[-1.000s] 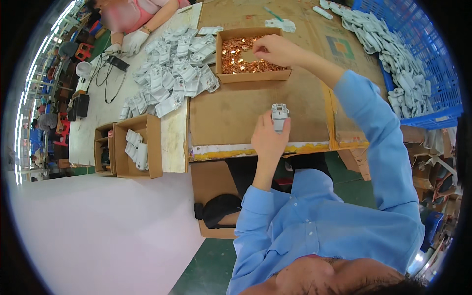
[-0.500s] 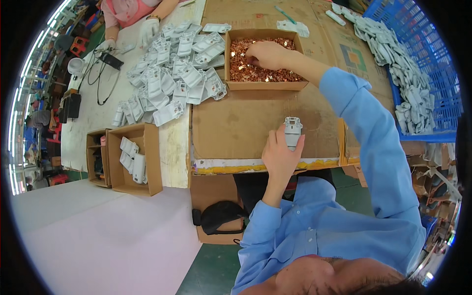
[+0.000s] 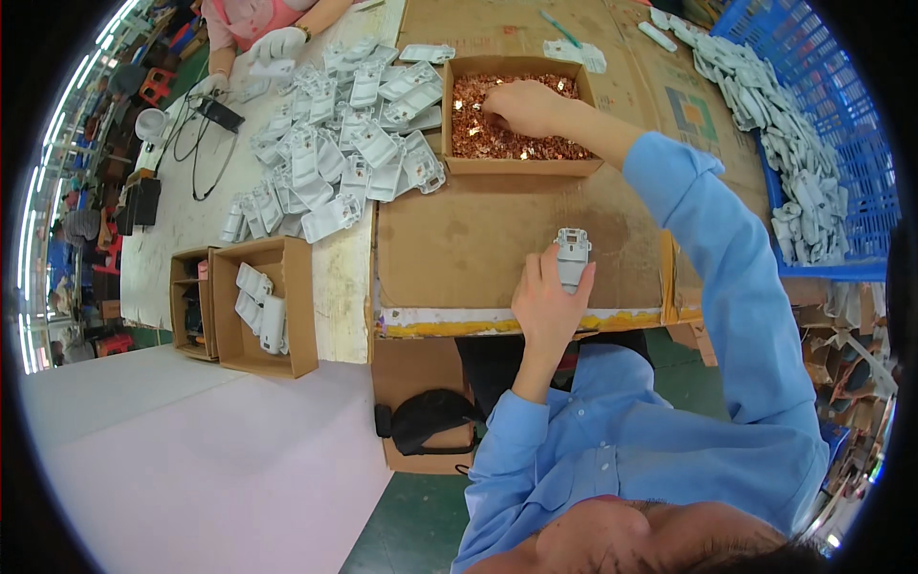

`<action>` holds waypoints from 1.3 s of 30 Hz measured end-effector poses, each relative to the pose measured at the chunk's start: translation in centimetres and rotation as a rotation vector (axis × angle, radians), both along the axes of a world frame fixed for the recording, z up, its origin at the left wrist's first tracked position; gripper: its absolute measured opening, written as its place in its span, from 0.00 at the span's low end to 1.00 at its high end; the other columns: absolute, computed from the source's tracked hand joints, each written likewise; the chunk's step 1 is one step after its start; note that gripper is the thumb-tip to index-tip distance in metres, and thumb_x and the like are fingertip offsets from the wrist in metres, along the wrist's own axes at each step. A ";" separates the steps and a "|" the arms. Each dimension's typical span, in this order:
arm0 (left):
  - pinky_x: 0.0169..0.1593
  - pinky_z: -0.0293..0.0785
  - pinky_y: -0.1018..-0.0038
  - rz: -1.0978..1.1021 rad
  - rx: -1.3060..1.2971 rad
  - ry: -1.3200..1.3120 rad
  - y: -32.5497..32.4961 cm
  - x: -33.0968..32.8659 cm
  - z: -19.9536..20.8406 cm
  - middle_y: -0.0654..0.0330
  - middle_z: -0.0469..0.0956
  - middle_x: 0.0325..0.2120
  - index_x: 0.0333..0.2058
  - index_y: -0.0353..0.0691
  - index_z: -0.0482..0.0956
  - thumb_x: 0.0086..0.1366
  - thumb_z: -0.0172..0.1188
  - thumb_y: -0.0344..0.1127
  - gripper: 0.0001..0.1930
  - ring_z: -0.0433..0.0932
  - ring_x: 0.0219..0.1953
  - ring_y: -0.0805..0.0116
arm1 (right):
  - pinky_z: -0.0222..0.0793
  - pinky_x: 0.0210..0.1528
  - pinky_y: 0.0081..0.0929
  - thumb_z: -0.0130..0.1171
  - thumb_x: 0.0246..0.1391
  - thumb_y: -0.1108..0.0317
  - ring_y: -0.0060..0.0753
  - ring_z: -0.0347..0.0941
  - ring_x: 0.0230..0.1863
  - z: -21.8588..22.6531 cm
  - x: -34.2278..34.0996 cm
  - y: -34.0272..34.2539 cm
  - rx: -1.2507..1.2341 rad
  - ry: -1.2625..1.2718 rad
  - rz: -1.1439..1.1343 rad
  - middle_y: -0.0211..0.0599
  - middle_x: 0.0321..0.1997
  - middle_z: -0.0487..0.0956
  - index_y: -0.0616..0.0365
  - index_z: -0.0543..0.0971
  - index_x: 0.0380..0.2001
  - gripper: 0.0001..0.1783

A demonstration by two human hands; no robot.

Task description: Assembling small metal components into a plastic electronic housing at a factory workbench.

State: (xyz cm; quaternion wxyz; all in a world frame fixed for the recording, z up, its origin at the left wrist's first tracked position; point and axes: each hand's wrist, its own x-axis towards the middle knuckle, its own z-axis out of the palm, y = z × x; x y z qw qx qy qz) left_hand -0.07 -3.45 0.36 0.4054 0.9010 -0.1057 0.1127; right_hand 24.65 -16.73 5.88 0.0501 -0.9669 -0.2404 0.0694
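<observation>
Holding a grey plastic housing (image 3: 572, 256) upright over the bench (image 3: 459, 239), my left hand (image 3: 547, 301) is closed around it. Far centre, a cardboard box (image 3: 521, 165) holds copper pieces (image 3: 478, 134); my right hand (image 3: 524, 105) dips in, fingers curled among them.

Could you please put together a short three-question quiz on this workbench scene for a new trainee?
1. True or false: the left hand holds a small grey plastic housing upright.
2. Where is the right hand? A) in the blue plastic crate; B) in the shallow cardboard box of small copper-coloured metal pieces; C) on the pile of grey plastic housings.
3. Fill in: the open cardboard box at the bench's left edge holds a few grey ____.

Key: 1 true; 2 B; 3 housings.
</observation>
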 end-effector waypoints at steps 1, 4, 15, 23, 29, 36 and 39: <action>0.30 0.75 0.66 0.000 0.001 -0.004 -0.1 0.1 0.1 0.58 0.73 0.33 0.44 0.41 0.76 0.53 0.68 0.51 0.26 0.77 0.30 0.57 | 0.74 0.44 0.45 0.56 0.49 0.73 0.50 0.77 0.44 -0.2 0.1 -0.1 -0.034 -0.033 0.014 0.46 0.40 0.80 0.58 0.80 0.32 0.07; 0.29 0.75 0.66 0.005 -0.003 -0.010 0.0 0.0 0.0 0.58 0.73 0.32 0.44 0.41 0.76 0.54 0.68 0.51 0.25 0.77 0.29 0.57 | 0.74 0.44 0.45 0.56 0.48 0.73 0.50 0.77 0.44 -0.1 0.0 -0.1 -0.079 -0.082 0.052 0.45 0.40 0.80 0.60 0.79 0.32 0.07; 0.29 0.74 0.65 -0.002 -0.025 -0.004 0.0 -0.1 0.0 0.58 0.73 0.32 0.43 0.41 0.76 0.54 0.69 0.50 0.24 0.77 0.29 0.56 | 0.77 0.40 0.41 0.54 0.49 0.74 0.46 0.79 0.41 0.4 -0.5 0.9 -0.201 -0.153 0.122 0.44 0.37 0.81 0.61 0.79 0.29 0.06; 0.31 0.75 0.66 0.007 -0.024 0.011 0.0 0.0 0.2 0.58 0.73 0.34 0.44 0.41 0.75 0.53 0.69 0.49 0.25 0.78 0.31 0.56 | 0.77 0.41 0.41 0.57 0.47 0.74 0.46 0.79 0.42 0.4 -0.7 0.3 -0.175 -0.192 0.154 0.44 0.37 0.80 0.61 0.79 0.30 0.06; 0.32 0.76 0.65 0.002 -0.019 0.017 0.0 0.0 0.1 0.57 0.73 0.36 0.46 0.41 0.73 0.53 0.69 0.48 0.26 0.78 0.33 0.55 | 0.76 0.41 0.41 0.60 0.46 0.73 0.47 0.78 0.43 0.4 -0.9 1.0 -0.191 -0.166 0.121 0.42 0.36 0.80 0.60 0.79 0.31 0.07; 0.33 0.75 0.65 0.006 -0.029 0.000 -0.1 0.2 0.1 0.58 0.74 0.35 0.47 0.41 0.73 0.53 0.68 0.49 0.26 0.78 0.34 0.57 | 0.75 0.45 0.44 0.56 0.48 0.71 0.48 0.78 0.44 -0.2 -0.5 0.2 -0.054 -0.135 0.018 0.45 0.38 0.80 0.60 0.80 0.34 0.09; 0.33 0.76 0.65 -0.007 -0.009 0.033 -0.1 0.1 0.2 0.58 0.74 0.35 0.47 0.41 0.73 0.53 0.69 0.49 0.27 0.78 0.34 0.57 | 0.73 0.46 0.46 0.55 0.49 0.69 0.49 0.77 0.44 0.4 -0.8 -0.3 0.023 -0.086 -0.038 0.46 0.39 0.80 0.58 0.79 0.35 0.09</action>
